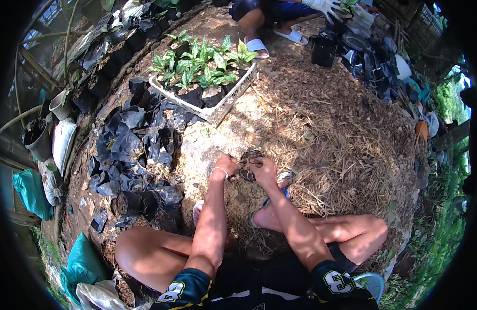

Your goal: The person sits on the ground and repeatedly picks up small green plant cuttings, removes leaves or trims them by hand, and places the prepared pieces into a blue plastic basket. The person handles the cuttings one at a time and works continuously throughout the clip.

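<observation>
Low between my feet is a small dark nursery bag (247, 175), its opening facing up and its contents too shaded to tell. My left hand (226, 164), with a white band at the wrist, pinches at the bag's left rim. At the right rim, the bent fingers of my right hand (264, 170) also grip; the fingertips are partly hidden. Pale sawdust-like material (201, 155) covers the ground to the left, and dry straw (331, 162) lies to the right. Ahead stands a white plastic crate (212, 116) holding several variegated leafy seedlings (207, 62) in black bags.
Black plastic nursery bags (126, 143) are heaped at left. Another person's gloved hand (323, 6) and sandalled feet (257, 46) are beyond the crate. A black pot (323, 50) stands near more plastic at upper right. Green sacks (83, 257) and grey pots (37, 137) line the left side.
</observation>
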The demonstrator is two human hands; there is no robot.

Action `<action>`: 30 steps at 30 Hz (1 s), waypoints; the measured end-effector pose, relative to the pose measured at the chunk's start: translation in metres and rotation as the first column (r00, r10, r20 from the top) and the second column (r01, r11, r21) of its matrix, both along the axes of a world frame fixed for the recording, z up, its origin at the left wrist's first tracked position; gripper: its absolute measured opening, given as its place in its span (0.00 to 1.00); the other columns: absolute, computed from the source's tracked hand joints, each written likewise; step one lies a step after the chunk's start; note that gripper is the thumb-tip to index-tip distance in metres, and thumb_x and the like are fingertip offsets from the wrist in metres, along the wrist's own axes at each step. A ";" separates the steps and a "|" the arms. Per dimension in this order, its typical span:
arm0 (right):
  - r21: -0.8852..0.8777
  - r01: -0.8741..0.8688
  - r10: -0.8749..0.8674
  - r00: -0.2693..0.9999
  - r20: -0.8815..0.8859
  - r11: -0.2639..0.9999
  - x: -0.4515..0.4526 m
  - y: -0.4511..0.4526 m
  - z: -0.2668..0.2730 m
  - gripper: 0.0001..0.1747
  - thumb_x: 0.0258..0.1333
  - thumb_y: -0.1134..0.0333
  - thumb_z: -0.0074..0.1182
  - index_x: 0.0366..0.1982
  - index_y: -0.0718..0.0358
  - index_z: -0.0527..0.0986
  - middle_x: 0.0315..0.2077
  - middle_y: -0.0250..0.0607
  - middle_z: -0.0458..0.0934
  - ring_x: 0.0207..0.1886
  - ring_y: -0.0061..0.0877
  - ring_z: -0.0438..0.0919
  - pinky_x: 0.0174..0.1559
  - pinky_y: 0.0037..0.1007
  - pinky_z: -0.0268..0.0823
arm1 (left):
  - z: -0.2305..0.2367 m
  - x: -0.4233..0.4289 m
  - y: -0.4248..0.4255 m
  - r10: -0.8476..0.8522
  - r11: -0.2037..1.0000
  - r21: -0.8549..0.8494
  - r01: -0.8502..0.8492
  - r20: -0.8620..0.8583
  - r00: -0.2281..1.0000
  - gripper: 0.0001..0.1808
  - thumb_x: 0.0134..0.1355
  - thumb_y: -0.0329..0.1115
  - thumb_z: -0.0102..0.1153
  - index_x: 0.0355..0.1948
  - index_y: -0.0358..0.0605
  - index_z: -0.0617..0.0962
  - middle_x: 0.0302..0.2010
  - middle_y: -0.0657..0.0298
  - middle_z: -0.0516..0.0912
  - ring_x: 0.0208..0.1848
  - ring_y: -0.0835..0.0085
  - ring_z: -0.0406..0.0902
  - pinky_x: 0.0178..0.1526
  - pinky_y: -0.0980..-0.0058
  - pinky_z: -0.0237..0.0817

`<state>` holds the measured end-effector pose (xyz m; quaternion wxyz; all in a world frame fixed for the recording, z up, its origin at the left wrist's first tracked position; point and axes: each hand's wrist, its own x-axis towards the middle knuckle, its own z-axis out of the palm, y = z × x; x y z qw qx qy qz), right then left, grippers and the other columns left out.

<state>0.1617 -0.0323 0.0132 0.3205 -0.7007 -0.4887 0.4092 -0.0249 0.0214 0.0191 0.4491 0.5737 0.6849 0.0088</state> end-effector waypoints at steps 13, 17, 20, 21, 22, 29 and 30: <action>0.198 -0.302 0.224 0.914 0.339 0.933 -0.019 -0.014 -0.001 0.19 0.56 0.70 0.63 0.52 0.59 0.81 0.42 0.49 0.83 0.48 0.48 0.80 0.56 0.46 0.72 | 0.001 0.010 -0.012 0.173 0.977 0.125 -0.171 -0.010 0.985 0.21 0.55 0.36 0.68 0.49 0.36 0.85 0.49 0.40 0.85 0.55 0.48 0.83 0.58 0.59 0.73; 0.096 -0.465 0.395 0.828 0.398 0.880 -0.019 -0.010 0.003 0.19 0.58 0.74 0.56 0.52 0.58 0.81 0.47 0.47 0.81 0.55 0.44 0.78 0.57 0.44 0.72 | -0.001 0.008 -0.015 0.187 0.974 0.137 -0.183 -0.018 0.982 0.20 0.55 0.36 0.69 0.48 0.40 0.85 0.48 0.42 0.86 0.54 0.49 0.84 0.57 0.60 0.74; 0.016 -0.543 0.476 0.749 0.460 0.840 -0.019 -0.005 0.006 0.20 0.57 0.75 0.54 0.51 0.56 0.82 0.48 0.46 0.80 0.55 0.42 0.78 0.58 0.44 0.72 | -0.002 0.005 -0.015 0.165 0.973 0.168 -0.161 -0.009 0.986 0.17 0.54 0.35 0.69 0.45 0.41 0.86 0.45 0.45 0.87 0.51 0.53 0.85 0.56 0.61 0.74; -0.011 -0.561 0.497 0.723 0.480 0.828 -0.019 -0.004 0.007 0.20 0.57 0.74 0.54 0.51 0.55 0.83 0.49 0.46 0.79 0.56 0.42 0.78 0.58 0.43 0.72 | -0.002 0.004 -0.015 0.157 0.970 0.190 -0.152 -0.016 0.987 0.15 0.54 0.35 0.69 0.43 0.42 0.86 0.43 0.46 0.88 0.48 0.55 0.86 0.54 0.63 0.75; -0.037 -0.576 0.515 0.698 0.497 0.817 -0.019 -0.003 0.009 0.20 0.56 0.74 0.55 0.50 0.54 0.83 0.49 0.46 0.79 0.56 0.41 0.78 0.58 0.43 0.72 | -0.003 0.004 -0.016 0.148 0.971 0.195 -0.140 -0.032 0.988 0.14 0.54 0.35 0.69 0.42 0.43 0.86 0.41 0.47 0.88 0.45 0.58 0.86 0.52 0.64 0.75; -0.037 -0.401 0.399 0.892 0.213 0.915 -0.014 0.013 0.028 0.17 0.59 0.64 0.57 0.51 0.53 0.83 0.43 0.51 0.84 0.50 0.49 0.81 0.53 0.49 0.73 | -0.034 0.002 -0.015 0.152 0.939 0.285 -0.191 0.153 0.976 0.07 0.57 0.20 0.61 0.36 0.39 0.85 0.30 0.62 0.87 0.32 0.78 0.79 0.40 0.75 0.72; -0.013 -0.366 0.359 0.906 0.225 0.931 -0.014 0.012 0.029 0.17 0.60 0.63 0.57 0.50 0.53 0.83 0.42 0.52 0.84 0.49 0.50 0.81 0.52 0.49 0.73 | -0.042 0.000 -0.014 0.132 0.942 0.282 -0.185 0.195 0.972 0.08 0.57 0.19 0.60 0.36 0.39 0.85 0.30 0.63 0.87 0.32 0.79 0.79 0.39 0.76 0.71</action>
